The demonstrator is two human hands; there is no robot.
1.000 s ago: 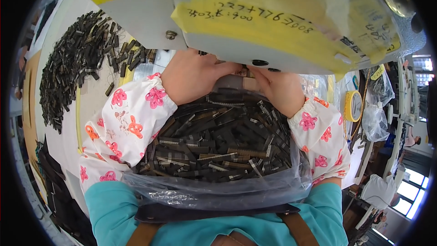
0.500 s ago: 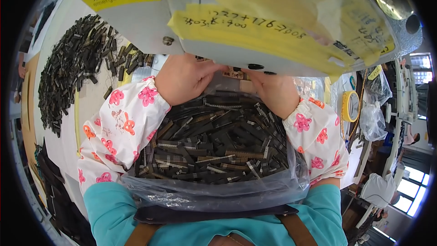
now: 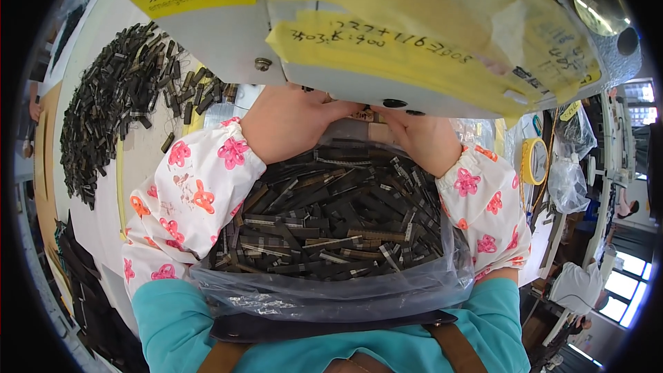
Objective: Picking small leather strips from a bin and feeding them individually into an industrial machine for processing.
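Note:
My left hand (image 3: 291,123) and my right hand (image 3: 426,139) meet under the lower edge of a grey machine head (image 3: 345,83). The left one is closed, thumb and finger pressed together and reaching right. Facing it, the right one is closed too, its thumb side near a small tan block (image 3: 379,132). The machine hides most of both sets of fingertips, and whatever they pinch cannot be made out. Below my wrists, a clear plastic bag (image 3: 324,297) lies open, full of dark, flat woven-looking strips (image 3: 331,214).
A big heap of short, dark folded pieces (image 3: 114,110) covers part of the white table (image 3: 97,235) at left. Yellow tape (image 3: 428,59) wraps the machine head close above my hands. At right are a yellow tape roll (image 3: 533,161) and clear plastic bags (image 3: 570,183).
My left hand has shifted slightly right, its thumb side closer to the right hand. The whole view has moved a little. The bag of strips stays in place below.

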